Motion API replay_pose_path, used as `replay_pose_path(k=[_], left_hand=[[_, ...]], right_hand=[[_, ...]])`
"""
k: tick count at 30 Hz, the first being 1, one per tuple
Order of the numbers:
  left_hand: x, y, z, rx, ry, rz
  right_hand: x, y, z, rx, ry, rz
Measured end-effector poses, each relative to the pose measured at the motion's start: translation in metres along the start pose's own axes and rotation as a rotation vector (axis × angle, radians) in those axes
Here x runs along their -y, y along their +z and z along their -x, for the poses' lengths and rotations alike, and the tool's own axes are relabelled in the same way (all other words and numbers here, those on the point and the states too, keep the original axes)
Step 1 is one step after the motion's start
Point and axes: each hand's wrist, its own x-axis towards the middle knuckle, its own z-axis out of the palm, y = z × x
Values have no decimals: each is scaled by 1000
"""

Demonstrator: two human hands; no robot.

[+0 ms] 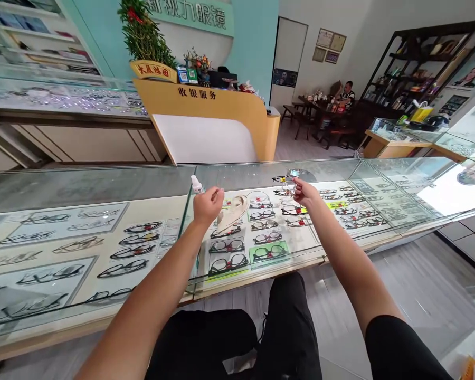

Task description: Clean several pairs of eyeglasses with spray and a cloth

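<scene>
Both my hands are raised over a glass display case (261, 272). The fingers of my left hand (208, 204) are curled together, and whatever may be between them is too small to name. Just behind it stands a small white bottle (197, 184). A beige cloth (233, 214) lies between my hands on the glass. My right hand (305, 193) is closed in a pinch near thin-rimmed glasses (288, 186); whether it grips them is unclear. A small bluish-white item (294, 173) shows just beyond its fingertips. Rows of dark-framed glasses (266, 237) sit inside the case under the glass.
A yellow cashier counter (217, 108) with a potted plant (146, 39) stands across the case. More eyeglass displays (55, 224) extend left. At the back right, a person (346, 95) sits at a dark table (320, 105). My legs (291, 316) are close below the case's front edge.
</scene>
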Motion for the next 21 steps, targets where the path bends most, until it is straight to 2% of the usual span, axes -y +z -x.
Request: replay_pose_path(k=[9, 16, 21], left_hand=[[-4, 0, 1, 39, -32, 77], [-7, -1, 1, 54, -46, 82], [-7, -2, 1, 38, -31, 105]], right_hand=[[-4, 9, -28, 17, 88, -150], [-5, 13, -27, 96, 106, -271], [-9, 17, -24, 90, 99, -350]])
